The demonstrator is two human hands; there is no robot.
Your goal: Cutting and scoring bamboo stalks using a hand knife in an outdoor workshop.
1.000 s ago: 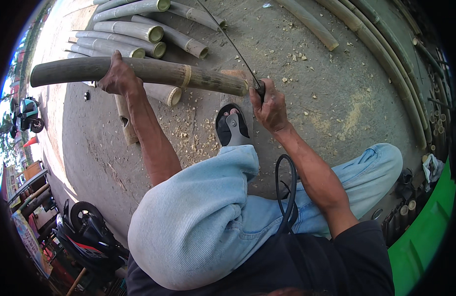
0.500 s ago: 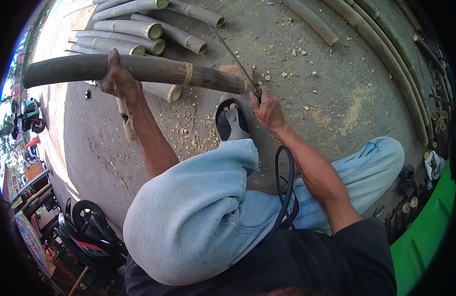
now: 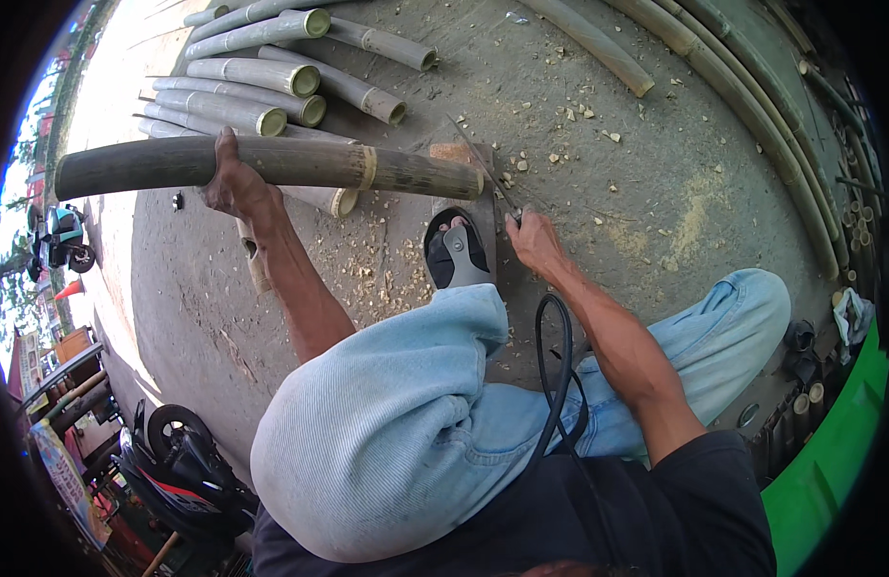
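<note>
A thick grey-brown bamboo pole (image 3: 310, 163) lies crosswise in front of me, with a pale node ring towards its right end. My left hand (image 3: 237, 185) is closed around its middle, thumb on top. My right hand (image 3: 536, 240) grips the handle of a machete (image 3: 492, 173). The narrow dark blade slants up and left, passing close to the pole's right end; whether it touches cannot be seen. Beneath that end is a block (image 3: 488, 216), with a reddish brick-like piece (image 3: 451, 152) just beyond. My sandalled foot (image 3: 456, 248) stands beside the block.
Several cut bamboo poles (image 3: 262, 75) lie at the far left. More long poles (image 3: 733, 91) run along the right. Wood chips (image 3: 387, 274) litter the concrete floor. A black motorcycle (image 3: 180, 462) stands at lower left, and a green panel (image 3: 829, 442) edges the lower right.
My right hand and the machete have moved slightly right and down, away from the pole's end. The whole view has shifted a little; my left hand keeps its hold on the pole.
</note>
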